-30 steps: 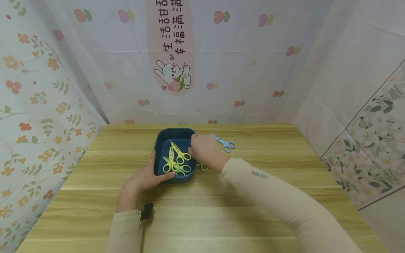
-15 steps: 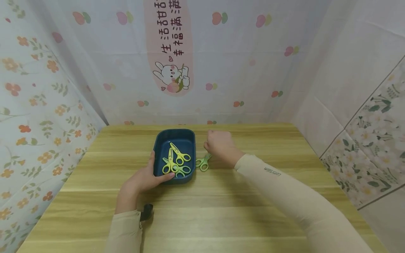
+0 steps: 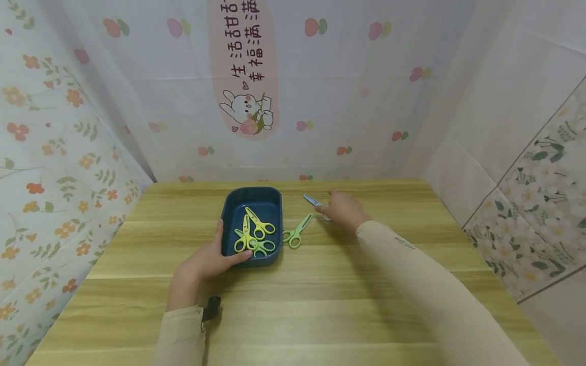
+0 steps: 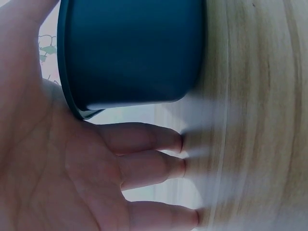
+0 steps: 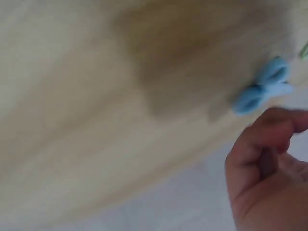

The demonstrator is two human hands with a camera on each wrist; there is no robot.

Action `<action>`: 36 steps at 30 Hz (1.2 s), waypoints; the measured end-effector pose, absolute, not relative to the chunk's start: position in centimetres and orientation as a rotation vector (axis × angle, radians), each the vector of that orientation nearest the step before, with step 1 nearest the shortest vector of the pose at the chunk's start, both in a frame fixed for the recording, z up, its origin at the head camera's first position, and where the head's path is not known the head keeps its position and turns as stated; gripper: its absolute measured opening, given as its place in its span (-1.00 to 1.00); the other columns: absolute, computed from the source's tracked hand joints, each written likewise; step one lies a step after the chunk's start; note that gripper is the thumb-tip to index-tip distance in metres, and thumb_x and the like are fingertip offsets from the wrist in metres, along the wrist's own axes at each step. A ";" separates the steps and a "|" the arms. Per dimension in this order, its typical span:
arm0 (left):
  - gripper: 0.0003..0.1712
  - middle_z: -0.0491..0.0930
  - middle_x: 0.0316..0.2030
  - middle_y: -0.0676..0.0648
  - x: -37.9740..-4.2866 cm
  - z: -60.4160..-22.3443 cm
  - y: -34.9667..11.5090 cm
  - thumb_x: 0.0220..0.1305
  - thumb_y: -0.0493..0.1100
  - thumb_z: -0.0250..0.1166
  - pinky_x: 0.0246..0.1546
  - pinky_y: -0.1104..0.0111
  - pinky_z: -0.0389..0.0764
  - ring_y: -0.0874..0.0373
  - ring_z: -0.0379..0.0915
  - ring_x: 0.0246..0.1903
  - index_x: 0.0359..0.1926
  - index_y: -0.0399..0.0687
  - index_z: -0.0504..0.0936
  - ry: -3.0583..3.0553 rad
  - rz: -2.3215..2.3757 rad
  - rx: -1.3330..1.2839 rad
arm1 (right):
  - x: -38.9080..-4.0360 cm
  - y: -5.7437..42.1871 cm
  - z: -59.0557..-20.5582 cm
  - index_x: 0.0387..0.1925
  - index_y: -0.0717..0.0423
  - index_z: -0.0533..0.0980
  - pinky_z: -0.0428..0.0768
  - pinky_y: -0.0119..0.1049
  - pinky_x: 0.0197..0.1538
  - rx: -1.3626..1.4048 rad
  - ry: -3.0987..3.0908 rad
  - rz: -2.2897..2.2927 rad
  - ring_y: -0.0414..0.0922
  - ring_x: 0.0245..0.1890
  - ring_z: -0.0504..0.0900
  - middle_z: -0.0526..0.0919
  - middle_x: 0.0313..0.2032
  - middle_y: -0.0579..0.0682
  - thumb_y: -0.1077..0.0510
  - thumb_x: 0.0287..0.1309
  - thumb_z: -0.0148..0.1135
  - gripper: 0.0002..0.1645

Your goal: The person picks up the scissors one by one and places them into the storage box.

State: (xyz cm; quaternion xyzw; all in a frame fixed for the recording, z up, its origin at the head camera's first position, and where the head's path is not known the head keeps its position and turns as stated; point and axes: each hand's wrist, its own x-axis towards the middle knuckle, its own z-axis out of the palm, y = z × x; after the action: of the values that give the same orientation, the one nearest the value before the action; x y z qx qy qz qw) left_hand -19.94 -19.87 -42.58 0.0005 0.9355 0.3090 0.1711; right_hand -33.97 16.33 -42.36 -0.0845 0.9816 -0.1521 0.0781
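My left hand (image 3: 208, 259) holds the near left corner of a dark blue plastic box (image 3: 275, 195), thumb over the front rim. In the left wrist view, several fingers reach down beside the box wall (image 4: 134, 53) to the tabletop. Inside the box lie two yellow scissors (image 3: 245, 236) and green scissors (image 3: 262, 248), overlapping. Just right of the box lie other green scissors (image 3: 297, 231). My right hand (image 3: 343, 208) hovers by blue scissors (image 3: 312, 200), partly covering their handles in the head view. The right wrist view shows loosely bent fingers apart from the blue handles (image 5: 248, 99).
The wooden tabletop (image 3: 293, 315) extends around the box and scissors. A printed curtain (image 3: 357, 112) hangs behind the table. Floral cloth (image 3: 59, 168) stands at the left, and a patterned panel (image 3: 540, 203) at the right. A black strap piece (image 3: 212, 308) sits on my left wrist.
My right hand has moved right from the box's right rim, past the green scissors, to the blue scissors' handles. My left hand and the box keep their place.
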 end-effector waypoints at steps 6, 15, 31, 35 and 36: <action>0.63 0.13 0.56 -0.60 -19.9 -42.8 -20.1 0.19 0.66 0.28 0.42 -0.27 0.42 -0.49 0.30 0.47 0.69 -0.07 -0.60 2.669 0.872 0.011 | -35.2 18.5 -44.5 0.71 0.21 -0.22 0.30 0.25 0.59 -0.123 2.744 -0.726 0.28 0.58 0.31 0.26 0.60 0.32 -0.37 0.39 0.29 0.32; 0.62 0.11 0.57 -0.60 -19.8 -42.9 -20.1 0.19 0.66 0.27 0.43 -0.28 0.41 -0.50 0.28 0.48 0.69 -0.06 -0.59 2.671 0.882 0.004 | -35.3 18.2 -45.2 0.69 0.21 -0.18 0.35 0.26 0.55 -0.133 2.753 -0.648 0.31 0.53 0.37 0.31 0.56 0.36 -0.42 0.39 0.25 0.29; 0.61 0.14 0.56 -0.59 -19.8 -42.9 -20.0 0.21 0.65 0.27 0.42 -0.27 0.43 -0.47 0.33 0.45 0.69 -0.06 -0.60 2.669 0.897 0.003 | -34.3 17.7 -44.5 0.60 0.29 0.10 0.48 0.21 0.40 -0.242 2.749 -0.437 0.26 0.28 0.52 0.43 0.38 0.44 -0.34 0.50 0.12 0.03; 0.61 0.17 0.54 -0.60 -19.7 -42.9 -19.9 0.21 0.65 0.27 0.40 -0.26 0.45 -0.46 0.38 0.42 0.69 -0.06 -0.59 2.672 0.887 0.004 | -34.2 17.8 -44.1 0.63 0.29 0.04 0.45 0.26 0.42 -0.276 2.709 -0.382 0.32 0.35 0.46 0.31 0.43 0.52 -0.27 0.56 0.07 -0.01; 0.61 0.18 0.54 -0.60 -19.7 -42.9 -19.9 0.21 0.65 0.26 0.39 -0.26 0.46 -0.46 0.39 0.41 0.69 -0.06 -0.59 2.674 0.885 0.004 | -34.2 17.8 -44.2 0.63 0.29 0.03 0.45 0.26 0.42 -0.280 2.709 -0.377 0.32 0.35 0.46 0.31 0.43 0.53 -0.27 0.57 0.06 -0.02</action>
State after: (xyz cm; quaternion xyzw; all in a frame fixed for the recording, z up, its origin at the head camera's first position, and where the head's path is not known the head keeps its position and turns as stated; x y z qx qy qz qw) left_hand -19.74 -19.91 -42.93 0.0013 0.9369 0.3101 0.1618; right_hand -34.17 17.79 -44.18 -0.1000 0.9664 -0.1347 0.1948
